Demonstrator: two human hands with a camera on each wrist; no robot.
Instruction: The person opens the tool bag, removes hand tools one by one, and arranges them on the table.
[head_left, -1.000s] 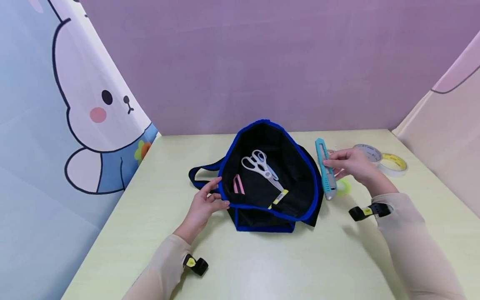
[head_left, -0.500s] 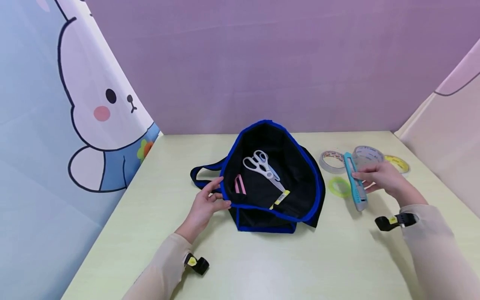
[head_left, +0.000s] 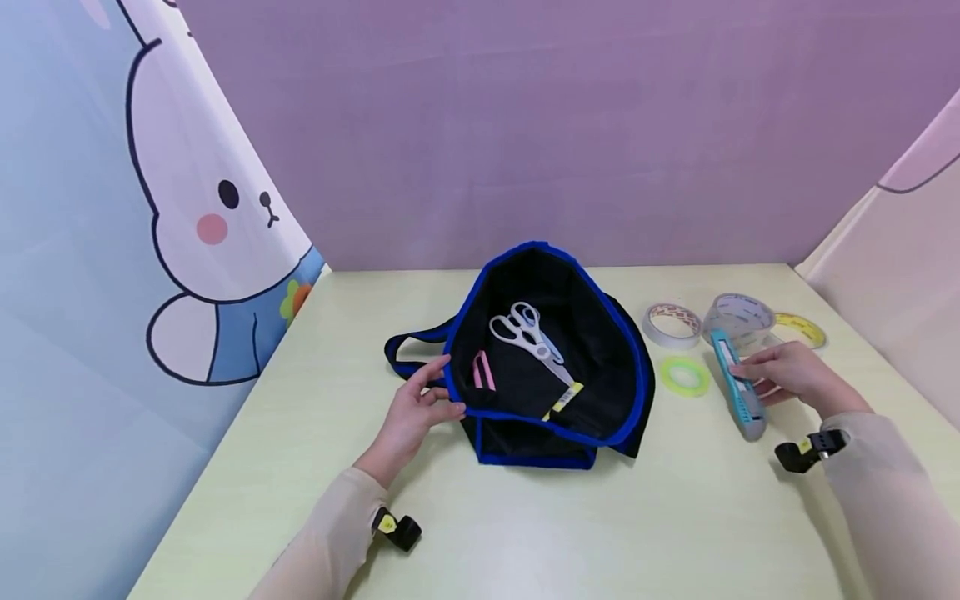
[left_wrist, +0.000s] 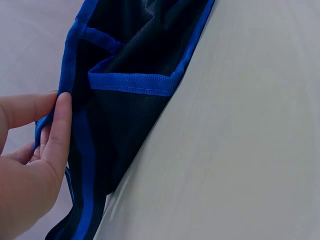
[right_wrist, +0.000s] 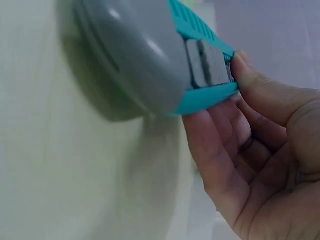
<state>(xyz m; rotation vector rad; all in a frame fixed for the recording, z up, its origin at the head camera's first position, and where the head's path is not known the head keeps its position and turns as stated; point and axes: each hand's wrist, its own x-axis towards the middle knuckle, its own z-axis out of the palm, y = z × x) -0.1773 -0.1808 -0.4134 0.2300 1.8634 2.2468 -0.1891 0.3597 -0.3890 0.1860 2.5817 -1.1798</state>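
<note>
A black bag (head_left: 577,333) with blue trim leans with its wide mouth facing me. My left hand (head_left: 420,404) pinches the left side of its rim, thumb in front; the left wrist view shows the blue edge between thumb and fingers of that hand (left_wrist: 35,165). Inside the bag lie white scissors (head_left: 525,333), a pink two-pronged item (head_left: 483,371) and a piece with a yellow label (head_left: 566,400). Over to the right, my right hand (head_left: 798,375) grips a teal and grey utility knife (head_left: 737,383), tilted with its grey end (right_wrist: 140,50) close over the table.
Behind the knife lie several tape rolls: a white roll (head_left: 654,333), a wide clear roll (head_left: 738,310) and a yellow-cored roll (head_left: 806,329). A thin lime-green ring (head_left: 684,392) lies left of the knife. A purple backdrop (head_left: 525,125) rises behind the table (head_left: 525,533).
My right hand has carried the utility knife rightward and lower, from beside the bag to near the tape rolls. The left hand keeps its hold on the rim.
</note>
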